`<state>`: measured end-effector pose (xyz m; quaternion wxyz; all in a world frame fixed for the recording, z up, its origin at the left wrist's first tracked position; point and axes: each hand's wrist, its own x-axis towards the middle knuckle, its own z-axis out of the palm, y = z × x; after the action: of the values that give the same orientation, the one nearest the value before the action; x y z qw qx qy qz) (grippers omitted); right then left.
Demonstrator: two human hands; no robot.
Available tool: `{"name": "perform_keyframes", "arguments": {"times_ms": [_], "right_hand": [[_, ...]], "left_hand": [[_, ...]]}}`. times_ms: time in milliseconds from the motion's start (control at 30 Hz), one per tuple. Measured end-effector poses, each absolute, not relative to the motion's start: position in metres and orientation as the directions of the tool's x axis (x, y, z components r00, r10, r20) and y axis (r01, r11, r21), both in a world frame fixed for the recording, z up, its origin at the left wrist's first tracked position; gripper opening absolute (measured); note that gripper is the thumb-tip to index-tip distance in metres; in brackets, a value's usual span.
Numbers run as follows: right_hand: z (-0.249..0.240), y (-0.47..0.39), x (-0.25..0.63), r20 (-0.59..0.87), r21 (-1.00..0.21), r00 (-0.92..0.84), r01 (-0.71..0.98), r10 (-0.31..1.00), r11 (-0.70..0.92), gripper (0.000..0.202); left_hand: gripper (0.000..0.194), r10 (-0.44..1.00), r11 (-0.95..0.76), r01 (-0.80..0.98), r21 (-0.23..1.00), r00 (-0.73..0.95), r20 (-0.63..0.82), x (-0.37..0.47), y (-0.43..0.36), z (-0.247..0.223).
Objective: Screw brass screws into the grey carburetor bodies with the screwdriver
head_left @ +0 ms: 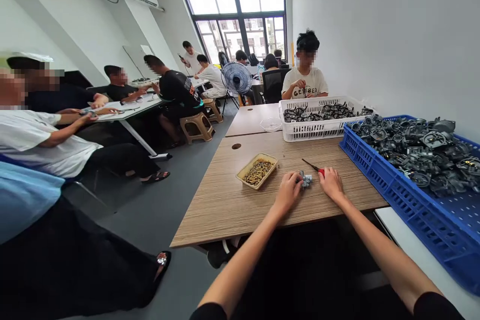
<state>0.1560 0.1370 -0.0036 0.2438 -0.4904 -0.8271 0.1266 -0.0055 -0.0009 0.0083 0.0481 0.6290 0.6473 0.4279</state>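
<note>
My left hand (289,191) is closed around one side of a small grey metal carburetor body (306,180), which rests on the wood-grain table. My fingers hide part of it. To its right, my right hand (332,183) is wrapped round the red handle of a screwdriver (313,165). Its dark shaft points up and to the left, beyond the carburetor and apart from it. Left of my left hand stands a cream tray (240,177) filled with small brass-coloured pieces, perhaps jets or screws. A few tiny pieces lie on the table beside the tray.
A blue crate (378,180) heaped with carburetor parts stands at my right. Beyond the table's middle is a white basket (303,132) of dark parts, with a person (305,77) working behind it. Other people sit at left tables. A fan (236,79) stands in the aisle.
</note>
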Motion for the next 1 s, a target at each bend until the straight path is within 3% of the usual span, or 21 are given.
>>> {"name": "perform_keyframes", "arguments": {"times_ms": [133, 433, 733, 1000], "right_hand": [[0.014, 0.151, 0.170, 0.270, -0.527, -0.451, 0.671, 0.851, 0.522, 0.017], [0.080, 0.130, 0.228, 0.349, -0.604, -0.647, 0.398, 0.678, 0.690, 0.023], [0.118, 0.103, 0.239, 0.335, -0.495, -0.683, 0.459, 0.649, 0.738, 0.028], [0.120, 0.102, 0.248, 0.388, -0.426, -0.697, 0.445, 0.603, 0.788, 0.026]], "left_hand": [[0.012, 0.802, -0.060, 0.785, 0.616, -0.330, 0.498, 0.012, 0.003, -0.001], [0.012, 0.805, -0.016, 0.801, 0.598, -0.344, 0.483, 0.011, 0.007, -0.005], [0.025, 0.787, 0.006, 0.799, 0.602, -0.375, 0.490, 0.010, 0.008, -0.011], [0.025, 0.801, 0.032, 0.815, 0.578, -0.367, 0.473, 0.012, 0.007, -0.009]]}}
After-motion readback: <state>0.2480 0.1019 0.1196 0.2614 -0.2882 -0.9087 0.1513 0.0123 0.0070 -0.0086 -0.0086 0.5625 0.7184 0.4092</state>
